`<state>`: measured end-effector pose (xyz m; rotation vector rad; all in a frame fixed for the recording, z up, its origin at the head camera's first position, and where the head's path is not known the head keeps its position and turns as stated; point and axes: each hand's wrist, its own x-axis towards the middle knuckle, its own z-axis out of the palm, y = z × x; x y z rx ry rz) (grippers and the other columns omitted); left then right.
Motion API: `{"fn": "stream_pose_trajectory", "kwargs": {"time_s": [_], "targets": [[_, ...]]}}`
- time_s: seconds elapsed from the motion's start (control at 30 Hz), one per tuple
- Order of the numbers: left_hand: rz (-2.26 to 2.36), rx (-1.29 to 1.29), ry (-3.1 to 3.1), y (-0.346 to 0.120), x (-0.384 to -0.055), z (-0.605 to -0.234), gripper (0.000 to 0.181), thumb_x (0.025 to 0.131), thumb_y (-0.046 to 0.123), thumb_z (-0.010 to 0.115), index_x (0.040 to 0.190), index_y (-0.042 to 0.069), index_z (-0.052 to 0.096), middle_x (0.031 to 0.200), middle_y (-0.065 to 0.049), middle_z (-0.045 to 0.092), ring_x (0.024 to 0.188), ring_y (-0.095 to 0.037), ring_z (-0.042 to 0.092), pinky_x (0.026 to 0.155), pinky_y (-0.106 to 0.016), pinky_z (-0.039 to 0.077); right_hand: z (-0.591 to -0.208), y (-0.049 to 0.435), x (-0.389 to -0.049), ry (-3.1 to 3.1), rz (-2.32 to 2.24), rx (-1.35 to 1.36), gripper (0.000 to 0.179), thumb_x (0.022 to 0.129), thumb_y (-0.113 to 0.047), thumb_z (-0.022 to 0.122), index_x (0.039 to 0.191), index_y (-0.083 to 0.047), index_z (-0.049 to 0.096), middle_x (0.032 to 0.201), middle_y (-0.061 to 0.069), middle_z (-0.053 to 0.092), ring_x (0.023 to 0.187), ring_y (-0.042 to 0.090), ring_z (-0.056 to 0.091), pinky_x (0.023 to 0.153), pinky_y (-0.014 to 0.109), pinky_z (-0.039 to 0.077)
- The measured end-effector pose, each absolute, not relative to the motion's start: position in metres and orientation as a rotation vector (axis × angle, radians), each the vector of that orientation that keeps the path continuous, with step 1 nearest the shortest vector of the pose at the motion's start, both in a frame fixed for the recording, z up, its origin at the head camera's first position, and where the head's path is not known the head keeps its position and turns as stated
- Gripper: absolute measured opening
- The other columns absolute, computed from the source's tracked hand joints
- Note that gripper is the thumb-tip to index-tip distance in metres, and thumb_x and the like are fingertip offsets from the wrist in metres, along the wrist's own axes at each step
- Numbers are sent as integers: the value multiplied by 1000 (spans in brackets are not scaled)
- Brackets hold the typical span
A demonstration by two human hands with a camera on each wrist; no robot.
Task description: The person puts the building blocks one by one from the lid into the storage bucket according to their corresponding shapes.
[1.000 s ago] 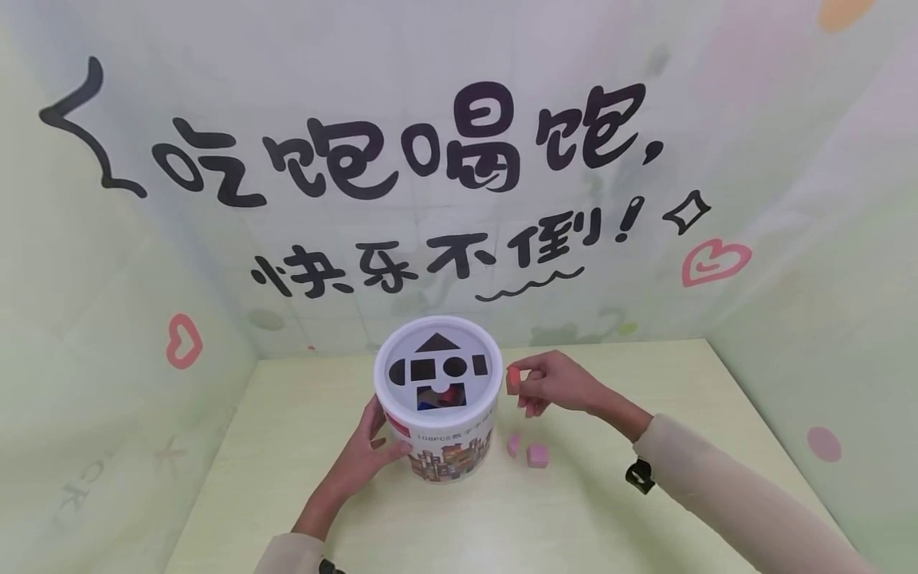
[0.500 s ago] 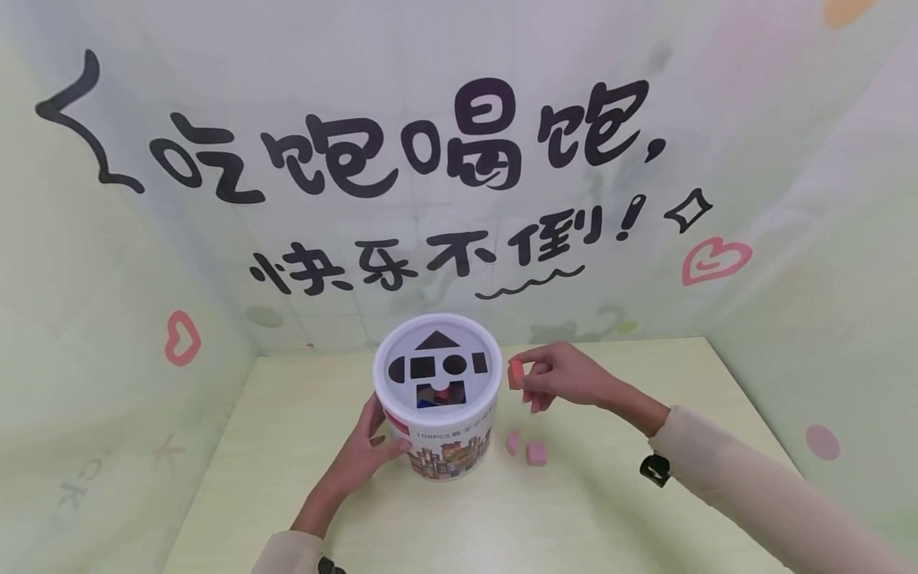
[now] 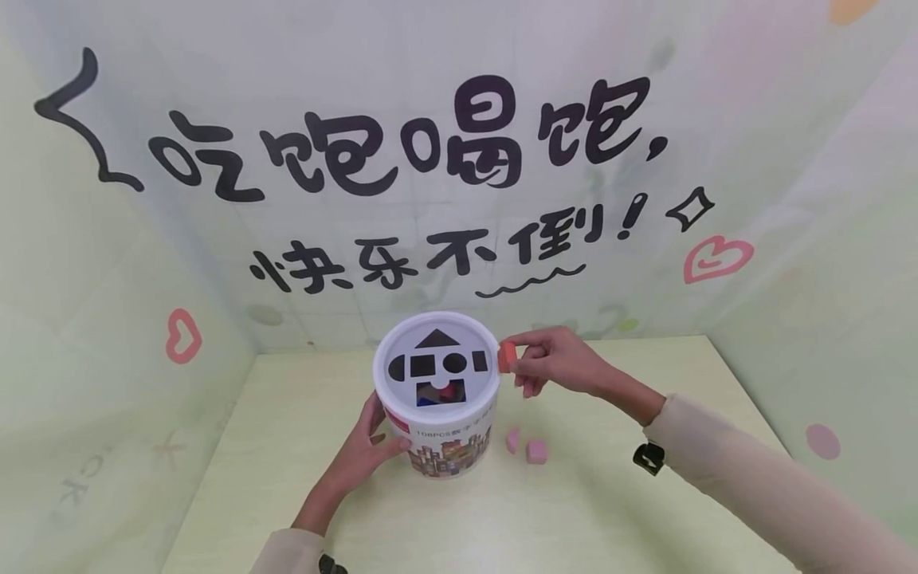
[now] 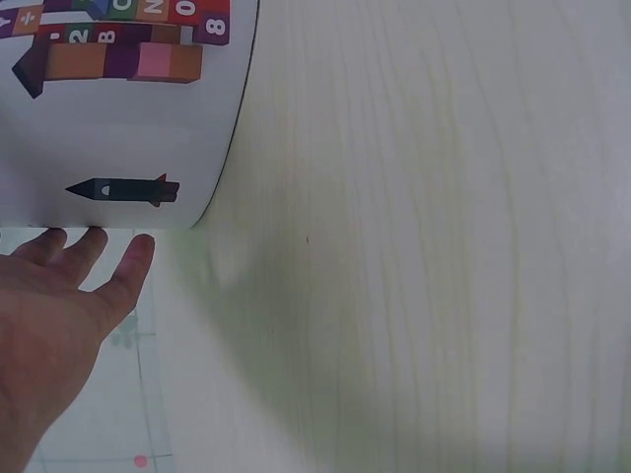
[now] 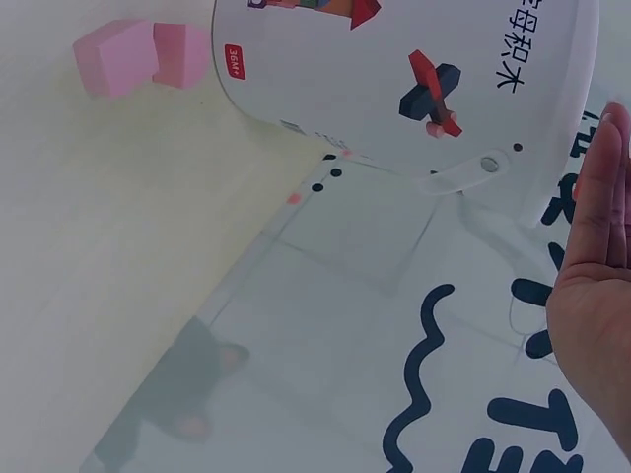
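Observation:
A white lidded bucket (image 3: 450,446) of toy blocks stands upright at centre, its lid (image 3: 390,395) cut with shaped holes. Through the lowest hole, red and blue pieces show inside. My left hand (image 3: 360,448) rests against the bucket's left side, thumb toward the front. In the left wrist view, that hand's fingers (image 4: 128,268) lie fairly straight against the wall. An orange-red block (image 3: 507,358) is pinched between thumb and fingertips of my right hand (image 3: 562,360), right at the lid's right rim; I cannot tell whether they touch. The right wrist view mostly hides it.
A pink cube-like block (image 3: 535,451) and a smaller pink curved block (image 3: 512,440) lie on the pale wooden table (image 3: 287,446), right of the bucket. Printed fabric walls stand behind and on both sides.
My right hand draws slightly away from the bucket, then moves up and left, carrying the orange-red block to the lid's rim. The left hand and bucket stay put.

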<state>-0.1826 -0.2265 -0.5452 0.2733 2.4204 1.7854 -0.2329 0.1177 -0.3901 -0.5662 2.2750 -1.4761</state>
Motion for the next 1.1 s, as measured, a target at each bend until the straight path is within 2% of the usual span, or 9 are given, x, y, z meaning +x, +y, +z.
{"fn": "stream_pose_trajectory", "kwargs": {"time_s": [0.3,0.43,0.87,1.1], "targets": [[1798,261,2405,-223,-184,-547,95,86,25,74,156,29,10,163,-8,16,146,-39,20,109,-63,31,-391,103,-239,2272,-1470,-559,42,90,-13,66,131,-5,61,71,11,68,59,23,67,62,40,60],[1797,260,2405,-224,-183,-545,94,86,26,74,156,28,10,163,-8,16,146,-40,20,110,-63,30,-390,98,-242,2273,-1460,-546,42,89,-13,67,130,-7,62,71,14,67,55,21,64,59,38,59],[1792,260,2402,-227,-182,-546,94,87,25,73,156,28,10,163,-9,16,147,-40,19,110,-64,30,-399,87,-252,2301,-1411,-570,38,88,-14,68,125,-10,66,63,15,62,44,16,53,45,25,44],[1798,272,2405,-226,-183,-546,94,87,24,73,156,27,10,162,-9,17,147,-40,19,109,-64,30,-398,86,-254,2300,-1397,-563,38,87,-14,69,124,-8,65,66,18,63,44,15,53,45,25,45]]}}
